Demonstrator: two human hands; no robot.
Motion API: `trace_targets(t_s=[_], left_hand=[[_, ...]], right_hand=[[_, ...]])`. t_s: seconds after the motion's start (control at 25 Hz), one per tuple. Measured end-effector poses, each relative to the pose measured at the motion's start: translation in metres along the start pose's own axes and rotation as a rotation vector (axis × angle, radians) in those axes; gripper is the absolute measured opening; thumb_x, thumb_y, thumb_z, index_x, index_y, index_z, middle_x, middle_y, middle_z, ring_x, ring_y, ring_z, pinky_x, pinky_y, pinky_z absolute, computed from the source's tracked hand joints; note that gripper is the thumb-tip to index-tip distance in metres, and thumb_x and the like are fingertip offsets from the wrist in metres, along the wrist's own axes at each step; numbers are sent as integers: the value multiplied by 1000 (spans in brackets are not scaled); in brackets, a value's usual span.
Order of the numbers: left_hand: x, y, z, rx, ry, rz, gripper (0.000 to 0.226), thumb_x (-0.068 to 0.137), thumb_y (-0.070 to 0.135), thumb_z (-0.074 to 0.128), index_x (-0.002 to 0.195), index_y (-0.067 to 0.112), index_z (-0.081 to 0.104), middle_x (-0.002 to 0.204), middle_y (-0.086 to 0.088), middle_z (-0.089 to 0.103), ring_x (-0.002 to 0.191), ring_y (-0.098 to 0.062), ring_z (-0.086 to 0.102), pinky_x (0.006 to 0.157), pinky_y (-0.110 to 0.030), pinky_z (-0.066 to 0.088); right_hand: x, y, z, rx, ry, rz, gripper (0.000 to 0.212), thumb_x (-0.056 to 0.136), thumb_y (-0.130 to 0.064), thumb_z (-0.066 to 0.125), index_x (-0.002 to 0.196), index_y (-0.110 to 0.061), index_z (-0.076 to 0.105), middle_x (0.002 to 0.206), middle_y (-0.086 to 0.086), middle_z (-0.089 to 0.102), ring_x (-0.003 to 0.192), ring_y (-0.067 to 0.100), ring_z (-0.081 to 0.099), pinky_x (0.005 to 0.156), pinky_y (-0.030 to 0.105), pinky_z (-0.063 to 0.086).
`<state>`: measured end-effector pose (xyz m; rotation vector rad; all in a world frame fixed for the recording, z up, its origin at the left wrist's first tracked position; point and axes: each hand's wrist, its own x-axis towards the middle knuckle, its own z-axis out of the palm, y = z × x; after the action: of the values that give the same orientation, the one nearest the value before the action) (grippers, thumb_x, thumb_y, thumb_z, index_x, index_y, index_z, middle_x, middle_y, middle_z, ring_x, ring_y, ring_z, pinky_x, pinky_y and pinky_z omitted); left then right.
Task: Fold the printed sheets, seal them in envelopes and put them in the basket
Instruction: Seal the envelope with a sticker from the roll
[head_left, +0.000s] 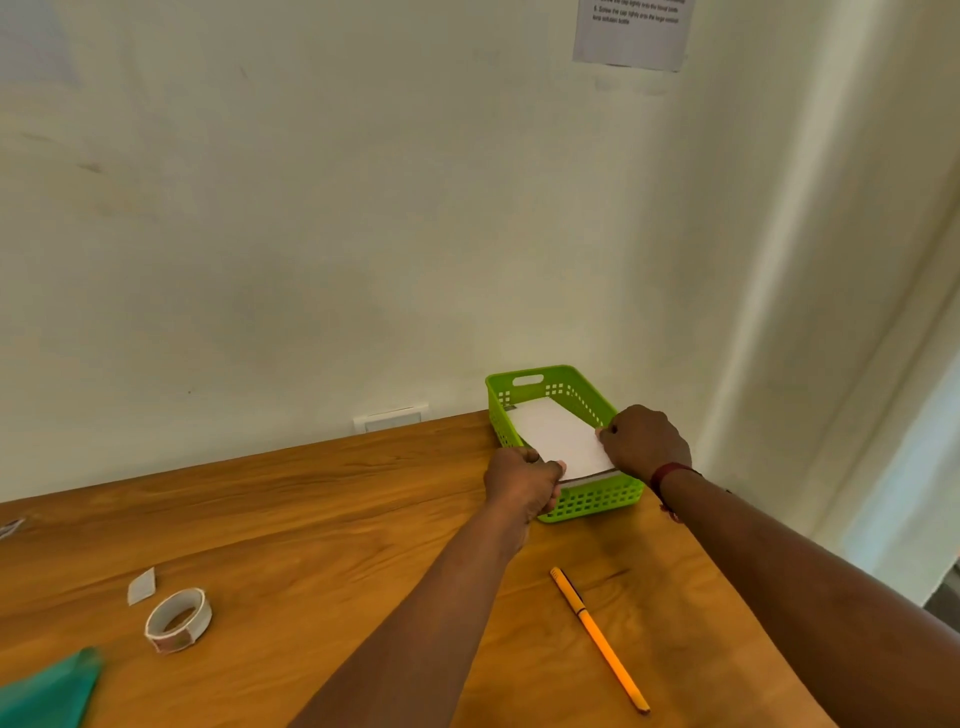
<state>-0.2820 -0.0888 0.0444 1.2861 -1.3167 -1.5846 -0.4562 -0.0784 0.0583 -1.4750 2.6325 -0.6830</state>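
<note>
A flat white paper envelope (558, 439) is being lowered into the green perforated plastic basket (597, 500) at the far right corner of the wooden table (311, 519), pinched at its near corners by both hands, left (522, 486) and right (644, 441). Placement appears under way; release is called for next.

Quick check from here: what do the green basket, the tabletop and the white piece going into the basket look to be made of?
Green basket: looks like moulded plastic, slightly glossy, with a grid of square holes and a cut-out handle. Tabletop: wood or wood-look laminate, with brown grain and a smooth sheen. White envelope: apparently matte paper, flat and thin, held by the left hand and right hand.
</note>
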Motion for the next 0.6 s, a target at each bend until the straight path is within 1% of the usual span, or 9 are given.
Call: trace_targets(t_s=[0.08, 0.24, 0.32, 0.4, 0.52, 0.6], left_hand=[[1, -1, -1, 27, 25, 14, 40, 86, 9, 73, 121, 3, 54, 77, -14, 62, 47, -12, 52, 41, -21, 44], [1, -3, 2, 75, 87, 82, 43, 85, 11, 74, 123, 5, 55, 97, -19, 69, 50, -11, 57, 47, -22, 51], [-1, -5, 3, 80, 106, 101, 46, 85, 12, 75, 125, 4, 55, 97, -18, 69, 50, -10, 59, 50, -24, 53], [-3, -7, 3, 78, 115, 117, 47, 85, 15, 76, 125, 4, 55, 95, -17, 70, 49, -9, 59, 50, -23, 53], [-6, -7, 3, 76, 115, 130, 47, 85, 19, 75, 125, 4, 55, 94, -18, 70, 50, -10, 59, 49, -22, 53], [-9, -8, 2, 85, 113, 141, 48, 87, 24, 74, 127, 4, 55, 96, -17, 70, 53, -11, 61, 49, -21, 54]], right_hand=[[-1, -2, 1, -7, 8, -11, 27, 91, -37, 57, 91, -13, 68, 89, 11, 66, 81, 32, 61, 64, 30, 42], [-3, -3, 1, 10, 14, -7, 28, 91, -35, 56, 80, -12, 68, 83, 12, 65, 71, 30, 55, 62, 30, 42], [-4, -3, 0, 30, 8, -9, 31, 92, -35, 55, 73, -13, 65, 75, 11, 62, 70, 31, 56, 60, 29, 40], [-5, -3, 0, 57, 4, -12, 36, 94, -37, 53, 69, -13, 62, 68, 8, 56, 70, 32, 57, 58, 29, 37], [-8, -3, 1, 48, 27, -17, 40, 95, -39, 50, 67, -12, 62, 65, 6, 55, 65, 30, 54, 55, 28, 35], [-12, -3, 3, 2, 74, -30, 42, 95, -41, 49, 69, -11, 63, 66, 7, 58, 63, 28, 53, 54, 28, 35]])
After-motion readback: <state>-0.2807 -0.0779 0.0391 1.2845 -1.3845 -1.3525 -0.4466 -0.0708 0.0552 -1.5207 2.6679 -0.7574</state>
